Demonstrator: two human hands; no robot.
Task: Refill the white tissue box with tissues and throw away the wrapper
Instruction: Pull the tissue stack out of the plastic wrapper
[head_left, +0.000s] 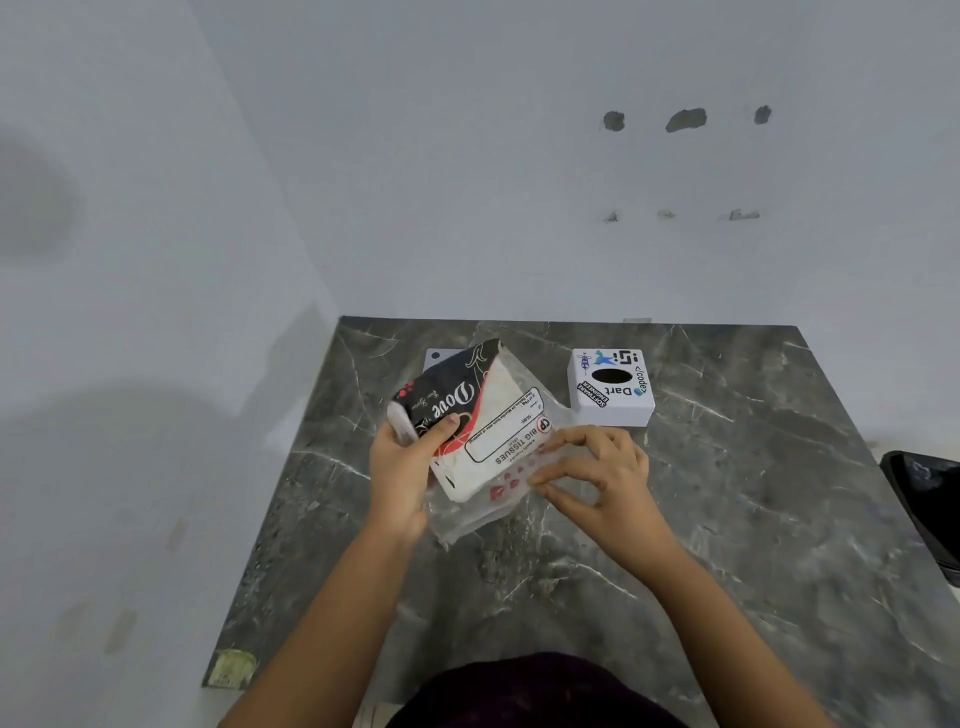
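the tissue pack (475, 431) is held above the tabletop (727, 519), its long axis running from near-left to far-right. the left hand (402, 467) grips the pack's left end, fingers closed around it. the right hand (597, 478) sits at the near-right corner, its fingers (558, 475) pinching the loose clear wrapper (483, 514) there. the box (612, 387) stands far-right of the pack, nearer the right hand, its oval slot facing up. counted: one pack, one box, one dark bin (930, 499) at the right edge.
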